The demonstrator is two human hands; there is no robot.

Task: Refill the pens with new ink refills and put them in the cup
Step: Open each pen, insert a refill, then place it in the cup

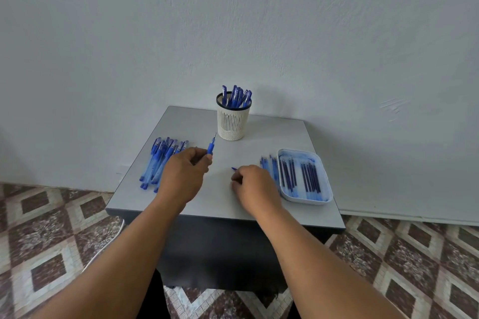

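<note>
My left hand (182, 175) grips a blue pen (211, 146) by its barrel, the uncapped metal tip pointing up and away toward the cup. My right hand (252, 185) is curled around a small blue piece (234, 168) whose end pokes out past the fingers; most of it is hidden. A white slotted cup (232, 122) with a dark rim stands at the back of the table and holds several capped blue pens (237, 96). A pile of blue pens (162, 160) lies at the left. A white tray (305, 176) at the right holds several dark blue refills (309, 176).
The small grey table (285, 132) stands against a pale wall. A few more refills (269, 167) lie on the table just left of the tray, partly behind my right hand. Patterned floor tiles and a white cable (103, 248) lie below at the left.
</note>
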